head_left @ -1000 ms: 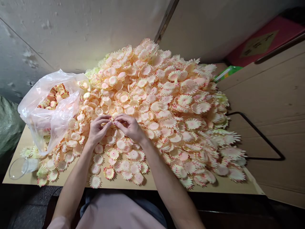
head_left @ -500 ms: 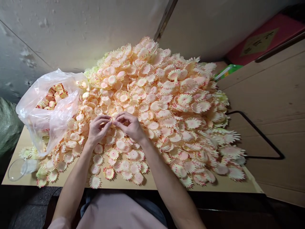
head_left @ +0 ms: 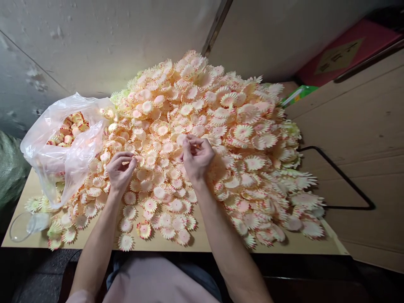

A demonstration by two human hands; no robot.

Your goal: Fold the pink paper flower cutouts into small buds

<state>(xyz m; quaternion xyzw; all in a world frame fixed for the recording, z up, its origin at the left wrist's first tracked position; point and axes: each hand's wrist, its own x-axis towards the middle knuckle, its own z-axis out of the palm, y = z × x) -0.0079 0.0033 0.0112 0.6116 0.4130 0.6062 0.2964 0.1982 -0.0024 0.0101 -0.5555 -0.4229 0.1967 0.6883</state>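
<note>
A large heap of pale pink and cream flower-shaped pieces with notched, red-tipped edges covers much of the table. Over its left middle part, my left hand has thumb and fingertips drawn together; whatever lies between them is too small to make out. My right hand is over the centre of the heap, its fingers curled and thumb pressed to the forefinger. A pale round piece shows right at its fingertips. The two hands are apart.
On the left, a translucent plastic bag holds stacked red-edged pieces. A clear round container lies at the table's front left corner. To the right are a cardboard panel and a bent black metal bar. A wall rises behind.
My hands were together at the fingertips and have parted. My right hand has moved right and slightly farther away; my left hand has shifted a little left.
</note>
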